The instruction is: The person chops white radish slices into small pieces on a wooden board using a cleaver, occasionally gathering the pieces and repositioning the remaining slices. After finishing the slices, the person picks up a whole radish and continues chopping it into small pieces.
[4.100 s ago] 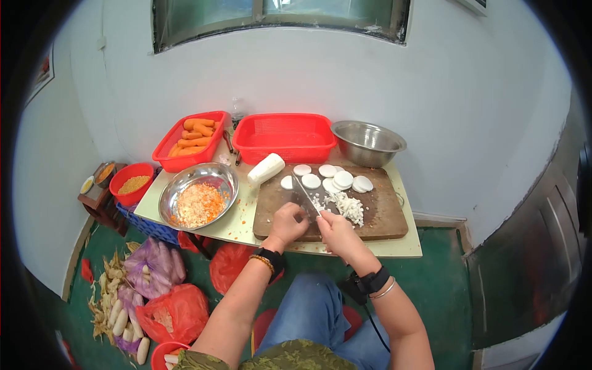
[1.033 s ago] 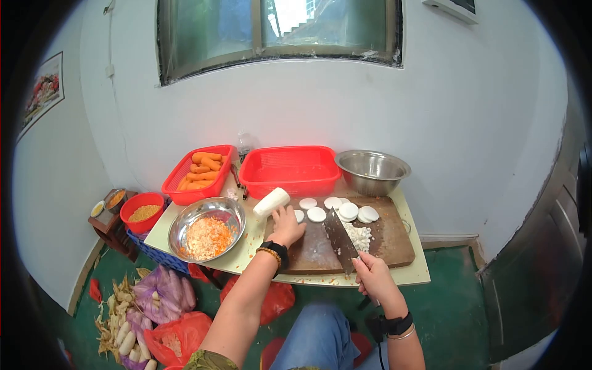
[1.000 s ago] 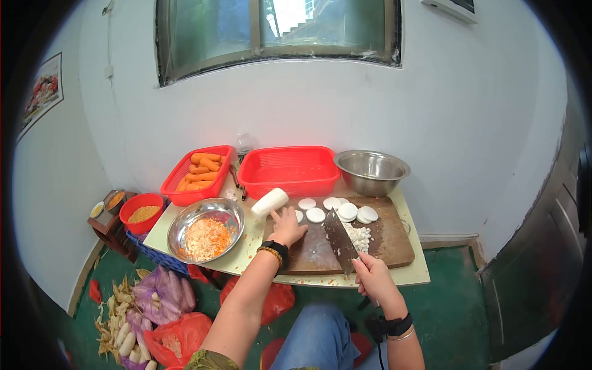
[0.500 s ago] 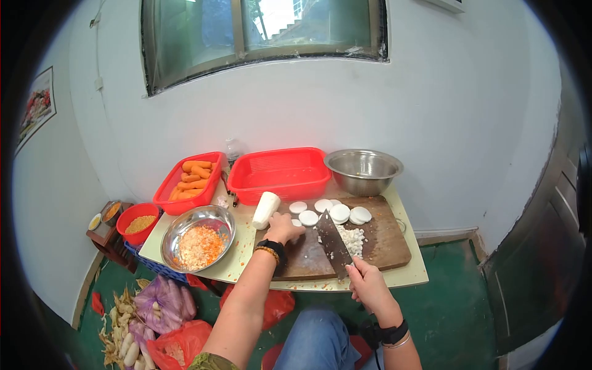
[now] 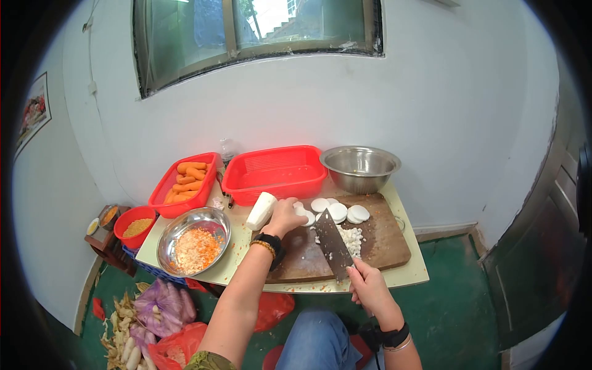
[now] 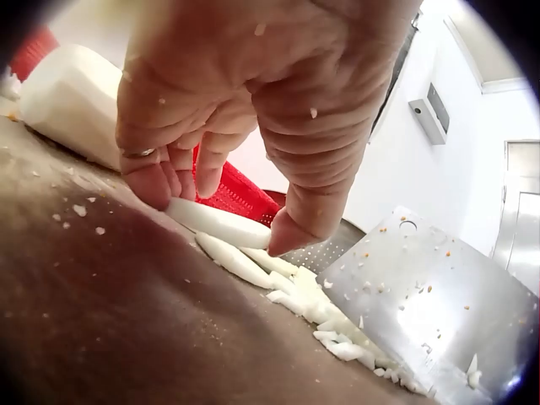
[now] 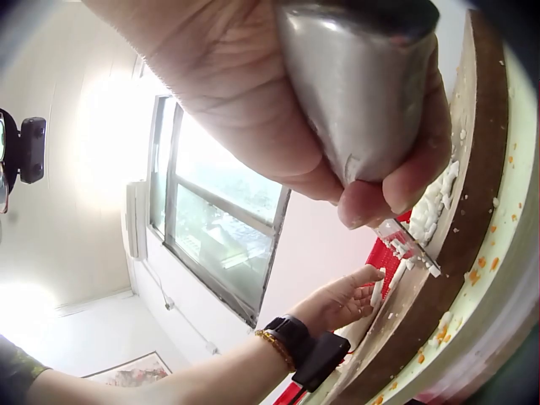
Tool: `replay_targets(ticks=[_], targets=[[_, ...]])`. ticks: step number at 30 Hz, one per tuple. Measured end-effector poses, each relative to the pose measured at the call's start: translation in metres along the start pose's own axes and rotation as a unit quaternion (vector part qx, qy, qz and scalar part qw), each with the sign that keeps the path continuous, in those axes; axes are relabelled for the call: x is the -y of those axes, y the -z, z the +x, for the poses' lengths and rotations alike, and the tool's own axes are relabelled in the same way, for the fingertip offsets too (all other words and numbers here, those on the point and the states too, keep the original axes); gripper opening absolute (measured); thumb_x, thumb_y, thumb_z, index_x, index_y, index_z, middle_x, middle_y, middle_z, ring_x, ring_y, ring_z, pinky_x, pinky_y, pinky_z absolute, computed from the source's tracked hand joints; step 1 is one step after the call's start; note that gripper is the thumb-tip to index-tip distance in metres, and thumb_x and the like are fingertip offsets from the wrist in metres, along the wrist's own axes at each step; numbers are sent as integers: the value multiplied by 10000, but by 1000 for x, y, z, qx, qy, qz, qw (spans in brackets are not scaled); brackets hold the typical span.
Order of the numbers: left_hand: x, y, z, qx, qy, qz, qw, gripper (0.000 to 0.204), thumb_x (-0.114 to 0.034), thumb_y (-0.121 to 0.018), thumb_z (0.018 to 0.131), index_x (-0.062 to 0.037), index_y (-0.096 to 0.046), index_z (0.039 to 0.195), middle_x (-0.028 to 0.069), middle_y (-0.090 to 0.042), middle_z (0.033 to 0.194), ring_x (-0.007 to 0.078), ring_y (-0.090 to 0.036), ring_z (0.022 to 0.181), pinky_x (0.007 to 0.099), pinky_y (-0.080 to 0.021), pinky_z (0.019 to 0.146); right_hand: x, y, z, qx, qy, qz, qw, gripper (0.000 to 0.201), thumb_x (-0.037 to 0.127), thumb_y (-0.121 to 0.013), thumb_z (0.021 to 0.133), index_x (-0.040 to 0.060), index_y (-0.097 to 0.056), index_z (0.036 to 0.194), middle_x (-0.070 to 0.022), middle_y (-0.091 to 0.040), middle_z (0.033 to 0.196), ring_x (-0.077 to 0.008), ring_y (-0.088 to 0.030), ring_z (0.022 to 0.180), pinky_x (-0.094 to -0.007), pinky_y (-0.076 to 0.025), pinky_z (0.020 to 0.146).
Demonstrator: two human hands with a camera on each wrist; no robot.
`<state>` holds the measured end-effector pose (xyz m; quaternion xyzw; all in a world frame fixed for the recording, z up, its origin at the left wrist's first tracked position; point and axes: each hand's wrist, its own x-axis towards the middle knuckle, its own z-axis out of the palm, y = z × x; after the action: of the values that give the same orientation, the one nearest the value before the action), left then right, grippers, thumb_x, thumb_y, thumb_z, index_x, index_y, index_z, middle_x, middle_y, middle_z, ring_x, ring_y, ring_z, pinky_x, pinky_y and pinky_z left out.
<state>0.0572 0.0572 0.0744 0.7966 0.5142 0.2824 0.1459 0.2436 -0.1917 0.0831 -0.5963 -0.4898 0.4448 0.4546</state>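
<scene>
The left hand [image 5: 283, 217] is over the left part of the wooden chopping board [image 5: 302, 259], beside a thick piece of peeled white radish [image 5: 262, 211]. In the left wrist view its thumb and fingers pinch a round white slice [image 6: 221, 226] by the edges. The right hand [image 5: 371, 288] grips the metal handle [image 7: 359, 84] of a cleaver [image 5: 333, 245], whose blade stands beside a heap of chopped white bits [image 5: 352, 240]. Further white slices [image 5: 338, 211] lie along the back of the board.
Behind the board stand a red basket [image 5: 274, 196] and a steel bowl [image 5: 361, 185]. At the left are a basket of carrots [image 5: 188, 182] and a steel bowl with chopped orange and white bits [image 5: 196, 251]. Bags [image 5: 161, 306] lie on the floor.
The left hand has moved from beside the radish piece rightward to the white slices and now pinches one. The radish piece has turned more upright in view. The right hand still holds the cleaver.
</scene>
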Motion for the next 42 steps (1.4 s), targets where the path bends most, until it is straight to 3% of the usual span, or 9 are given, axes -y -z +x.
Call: replay_targets(ticks=[3,4,10,13,19,26,35,41,42], targets=[[18,-29,20,15,-17,12,1000,625,-307,-756,640,-29,-628,1185,198,-610,1177,353,-532,1166,439,-458,962,-3,-1,0,-8,-5,2,1000,420,241,-524,985,13,-509,1338,-4,-535,640,-65,-499,464,-217,-426,430],[5,-22,14,74,32,1,997,645,-327,-753,663,-74,-606,1237,187,-538,1278,382,-434,1258,471,-394,1032,-4,-2,0,-13,-7,2,1000,426,246,-523,989,19,-502,1349,2,-533,633,-58,-499,458,-205,-423,421],[5,-14,24,227,-47,90,969,682,-360,-720,698,-89,-571,1306,190,-505,1316,371,-377,1314,435,-335,1100,-3,-1,-1,0,8,-3,1000,416,249,-518,993,25,-509,1343,13,-525,634,-51,-495,462,-202,-424,426],[8,-20,15,163,-33,74,983,654,-357,-715,689,-69,-600,1265,198,-531,1280,353,-409,1293,417,-342,1097,-1,-1,-1,3,9,0,1000,405,250,-515,994,26,-518,1332,15,-528,632,-51,-496,460,-203,-426,424],[3,-10,19,214,-83,135,964,642,-357,-719,657,-60,-610,1216,183,-606,1153,334,-516,1190,378,-406,1024,-8,-2,2,-7,10,6,1000,367,243,-514,994,20,-546,1284,9,-529,617,-53,-498,452,-206,-425,418],[-2,26,-19,115,-71,14,991,487,-327,-712,636,-32,-685,1023,229,-654,973,361,-633,945,407,-491,820,-3,-4,-3,-16,18,4,1000,328,238,-514,992,22,-565,1233,3,-532,623,-55,-499,452,-208,-419,413],[14,34,-67,218,-79,1,973,608,-325,-724,594,36,-676,1080,253,-683,968,346,-662,941,374,-510,871,5,-13,-6,8,38,-10,999,391,196,-525,955,14,-517,1301,-3,-504,687,-75,-487,530,-252,-432,495],[10,35,-87,193,-77,41,977,604,-328,-728,577,43,-684,1051,262,-680,915,369,-660,914,389,-517,863,-2,-36,4,-17,149,-106,983,420,175,-527,934,-45,-507,1292,-230,-667,888,-351,-670,768,-381,-503,674],[12,35,-91,178,-64,39,981,594,-324,-738,573,44,-686,1036,265,-675,938,371,-653,932,397,-514,867,0,-39,1,-12,126,-105,986,418,172,-528,927,-54,-512,1279,-327,-619,986,-451,-626,928,-438,-492,767]])
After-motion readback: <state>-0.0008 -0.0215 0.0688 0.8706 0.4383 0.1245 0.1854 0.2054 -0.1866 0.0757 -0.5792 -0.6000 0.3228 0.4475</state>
